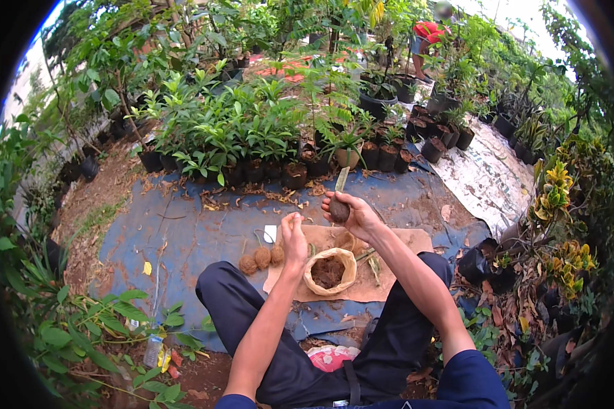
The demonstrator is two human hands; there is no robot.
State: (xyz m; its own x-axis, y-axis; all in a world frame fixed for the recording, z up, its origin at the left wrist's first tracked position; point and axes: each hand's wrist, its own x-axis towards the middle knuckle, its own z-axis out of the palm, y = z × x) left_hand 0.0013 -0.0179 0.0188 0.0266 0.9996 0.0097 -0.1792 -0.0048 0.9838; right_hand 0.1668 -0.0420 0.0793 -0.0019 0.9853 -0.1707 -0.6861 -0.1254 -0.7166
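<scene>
My right hand (353,215) is closed around a dark brown ball of soil or fibre (339,210). A pale green leaf piece (342,178) stands up out of the ball. To its left, my left hand (294,240) is raised with the fingers up and loosely curved, nothing visible in it. Below and between both hands sits a pale bag with a rolled rim (313,280), holding loose brown fibre (328,271). Several brown fibrous balls (262,257) lie in a row beside my left hand.
A brown paper sheet (406,240) lies under the bag on a blue tarp (177,235). Green cuttings (374,267) and a small white card (270,234) lie nearby. Potted plants (235,136) line the far edge. A person in red (430,33) bends at the back right.
</scene>
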